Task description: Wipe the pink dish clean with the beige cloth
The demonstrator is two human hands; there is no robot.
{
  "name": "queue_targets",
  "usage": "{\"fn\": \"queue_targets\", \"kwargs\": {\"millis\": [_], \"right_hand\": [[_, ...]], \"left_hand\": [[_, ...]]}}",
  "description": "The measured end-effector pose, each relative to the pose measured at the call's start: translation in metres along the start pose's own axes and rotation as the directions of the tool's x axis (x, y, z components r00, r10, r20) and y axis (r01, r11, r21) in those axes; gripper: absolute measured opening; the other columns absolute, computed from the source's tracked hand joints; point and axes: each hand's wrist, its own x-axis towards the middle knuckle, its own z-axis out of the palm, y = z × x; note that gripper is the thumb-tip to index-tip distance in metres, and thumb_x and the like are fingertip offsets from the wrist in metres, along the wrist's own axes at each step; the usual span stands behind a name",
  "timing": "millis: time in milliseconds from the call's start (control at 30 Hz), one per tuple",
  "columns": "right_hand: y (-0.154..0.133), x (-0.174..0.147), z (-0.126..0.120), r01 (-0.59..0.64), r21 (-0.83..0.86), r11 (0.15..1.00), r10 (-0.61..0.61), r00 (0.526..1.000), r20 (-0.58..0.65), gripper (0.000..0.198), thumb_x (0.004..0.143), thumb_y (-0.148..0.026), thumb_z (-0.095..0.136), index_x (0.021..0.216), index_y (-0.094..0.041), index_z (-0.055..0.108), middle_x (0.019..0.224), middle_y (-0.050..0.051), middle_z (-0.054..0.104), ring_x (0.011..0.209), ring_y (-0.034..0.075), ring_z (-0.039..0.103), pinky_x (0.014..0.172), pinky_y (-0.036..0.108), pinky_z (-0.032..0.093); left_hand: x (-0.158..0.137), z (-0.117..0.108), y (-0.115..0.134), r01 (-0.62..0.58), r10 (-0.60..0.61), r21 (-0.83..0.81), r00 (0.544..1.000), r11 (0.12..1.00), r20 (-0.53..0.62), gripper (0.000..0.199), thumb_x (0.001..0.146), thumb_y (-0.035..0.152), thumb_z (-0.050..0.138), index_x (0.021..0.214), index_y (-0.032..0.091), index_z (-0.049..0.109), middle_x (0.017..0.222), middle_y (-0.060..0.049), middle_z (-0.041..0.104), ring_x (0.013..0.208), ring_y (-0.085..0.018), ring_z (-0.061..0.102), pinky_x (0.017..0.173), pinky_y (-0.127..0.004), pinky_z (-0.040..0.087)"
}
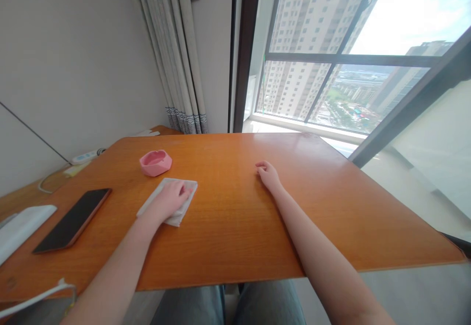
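On the left part of the wooden table, my left hand (171, 198) rests on top of a folded white cloth (184, 211). Its fingers are bent down onto the cloth, which sticks out flat on both sides of the hand. Just beyond it stands a pink faceted bowl, like an ashtray (155, 163), not touched by either hand. My right hand (268, 174) lies on the bare wood right of the middle, its fingers loosely curled with a gap to the thumb. Nothing shows in it.
The wooden table (228, 236) reaches toward a large window (331, 60). A dark phone (73, 221) lies at the left, beside a white object (25, 227). A white cable (40, 296) crosses the near left corner. A power strip (84, 157) sits by the wall.
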Motion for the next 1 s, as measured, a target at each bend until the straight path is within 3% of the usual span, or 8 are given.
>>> {"fn": "queue_targets", "kwargs": {"millis": [167, 300, 467, 567, 667, 767, 900, 1000], "right_hand": [[0.001, -0.001, 0.003, 0.024, -0.088, 0.996, -0.021, 0.999, 0.032, 0.034, 0.067, -0.025, 0.041, 0.091, -0.018, 0.063, 0.059, -0.003, 0.054, 0.057, 0.017, 0.054, 0.06, 0.029, 0.044], [0.003, -0.001, 0.004, 0.084, -0.144, 0.986, -0.083, 0.996, 0.013, 0.031, 0.068, -0.024, 0.041, 0.088, -0.019, 0.064, 0.066, -0.001, 0.057, 0.064, 0.017, 0.055, 0.068, 0.03, 0.045], [-0.002, -0.007, 0.011, 0.192, -0.237, 0.952, -0.192, 0.981, 0.023, 0.025, 0.07, -0.02, 0.042, 0.083, -0.021, 0.063, 0.084, 0.003, 0.061, 0.074, 0.018, 0.057, 0.076, 0.032, 0.047], [-0.011, -0.011, 0.024, 0.204, -0.298, 0.932, -0.206, 0.978, 0.024, 0.025, 0.073, -0.018, 0.042, 0.085, -0.02, 0.063, 0.09, 0.006, 0.062, 0.078, 0.019, 0.058, 0.08, 0.035, 0.047], [-0.022, -0.013, 0.041, 0.209, -0.33, 0.921, -0.209, 0.977, 0.033, 0.028, 0.074, -0.015, 0.043, 0.093, -0.019, 0.063, 0.097, 0.009, 0.064, 0.087, 0.022, 0.059, 0.086, 0.037, 0.047], [-0.029, -0.014, 0.053, 0.318, -0.295, 0.901, -0.295, 0.948, 0.121, 0.044, 0.074, -0.014, 0.046, 0.116, -0.018, 0.056, 0.107, 0.009, 0.064, 0.095, 0.022, 0.059, 0.092, 0.038, 0.045], [-0.03, -0.014, 0.053, 0.502, -0.229, 0.834, -0.421, 0.847, 0.325, 0.051, 0.078, -0.019, 0.05, 0.129, -0.017, 0.049, 0.119, 0.01, 0.063, 0.107, 0.021, 0.057, 0.099, 0.038, 0.042], [-0.031, -0.015, 0.05, 0.534, -0.264, 0.803, -0.42, 0.822, 0.385, 0.037, 0.082, -0.019, 0.048, 0.117, -0.017, 0.059, 0.117, 0.01, 0.065, 0.11, 0.022, 0.057, 0.1, 0.038, 0.041]], "left_hand": [[-0.019, -0.003, -0.072, 0.235, -0.207, 0.143, 0.961, 0.962, -0.184, 0.022, 0.077, 0.042, 0.044, 0.076, 0.021, 0.05, 0.089, -0.011, 0.064, 0.091, -0.027, 0.058, 0.086, -0.037, 0.042], [-0.02, -0.007, -0.079, 0.209, -0.188, 0.172, 0.973, 0.963, -0.131, 0.016, 0.075, 0.037, 0.044, 0.069, 0.022, 0.046, 0.082, -0.008, 0.063, 0.086, -0.025, 0.058, 0.082, -0.035, 0.043], [-0.009, -0.017, -0.036, 0.211, -0.176, 0.228, 0.971, 0.951, -0.164, 0.008, 0.069, 0.021, 0.046, 0.076, 0.021, 0.051, 0.089, -0.009, 0.062, 0.091, -0.028, 0.058, 0.088, -0.044, 0.04], [0.012, -0.016, 0.012, -0.07, 0.079, 0.079, 0.99, 0.994, -0.118, 0.013, 0.073, 0.018, 0.043, 0.082, 0.021, 0.052, 0.093, -0.007, 0.062, 0.093, -0.025, 0.058, 0.089, -0.04, 0.043], [0.045, 0.004, 0.065, -0.262, 0.25, -0.108, 0.961, 0.959, -0.117, 0.015, 0.079, 0.02, 0.043, 0.088, 0.02, 0.054, 0.096, -0.007, 0.062, 0.093, -0.022, 0.059, 0.087, -0.036, 0.046], [0.078, 0.037, 0.106, -0.261, 0.239, -0.141, 0.958, 0.955, -0.156, 0.028, 0.076, 0.011, 0.045, 0.101, 0.017, 0.057, 0.112, -0.012, 0.062, 0.106, -0.024, 0.057, 0.095, -0.042, 0.044], [0.098, 0.07, 0.122, -0.308, 0.276, -0.199, 0.946, 0.93, -0.169, 0.038, 0.083, 0.012, 0.041, 0.118, 0.019, 0.055, 0.132, -0.012, 0.056, 0.123, -0.025, 0.05, 0.107, -0.055, 0.032], [0.099, 0.075, 0.115, -0.421, 0.39, -0.227, 0.905, 0.878, -0.169, 0.039, 0.085, 0.013, 0.04, 0.119, 0.017, 0.058, 0.132, -0.012, 0.056, 0.124, -0.022, 0.05, 0.109, -0.046, 0.033]]}}
